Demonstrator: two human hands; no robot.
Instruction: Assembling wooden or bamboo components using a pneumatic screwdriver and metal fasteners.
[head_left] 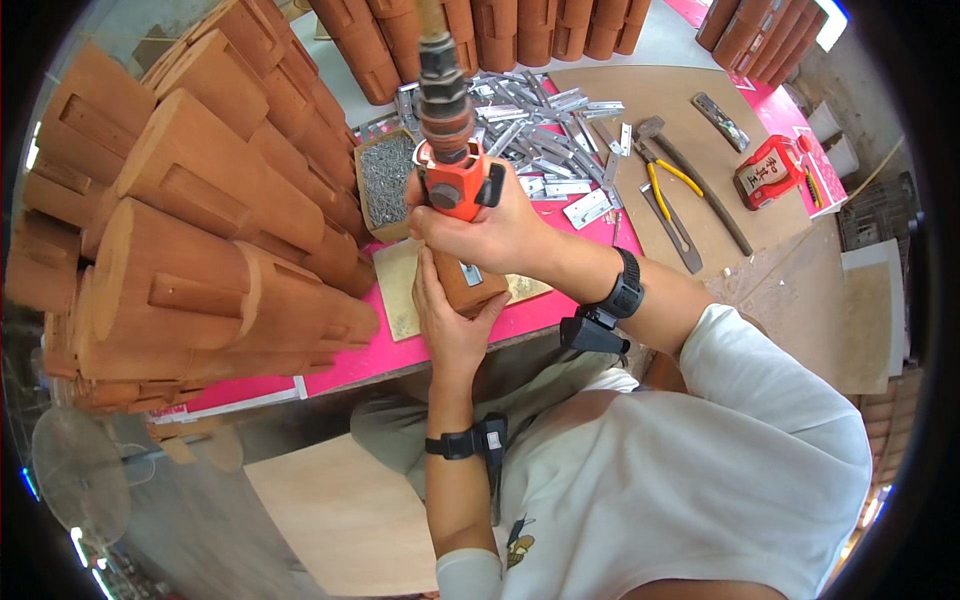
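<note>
Since it looks like solid wood, the reddish-brown block [476, 292] should handle as stiff and moderately weighty, hard to crush and only slightly slippery on its smooth faces. It sits over a pale board [398, 290] near the front edge of the surface [352, 366], with a small metal plate [471, 272] on its upward face; the plate seems thin and hard. The best hold is probably on opposite sides, clear of the plate, much as the left hand [450, 332] has it, thumb on one side and fingers on the other. The right hand [505, 235] is closed round an orange power driver [455, 195], which looks heavy and wants a full grip; its tip is hidden. Pink sheeting covers part of the surface. Beyond the board are a carton [392, 231] of small screws [388, 175], a loose heap of metal brackets [570, 140], then a brown sheet [660, 92] carrying a hammer [699, 184], yellow-handled pliers [674, 174] and a flat metal bar [674, 230]. A red plastic bottle [770, 178] stands to the right. Tapered brown pieces [180, 280] are stacked high on the left, more along the back. Farther out, the room shows a fan [80, 470] at lower left
</note>
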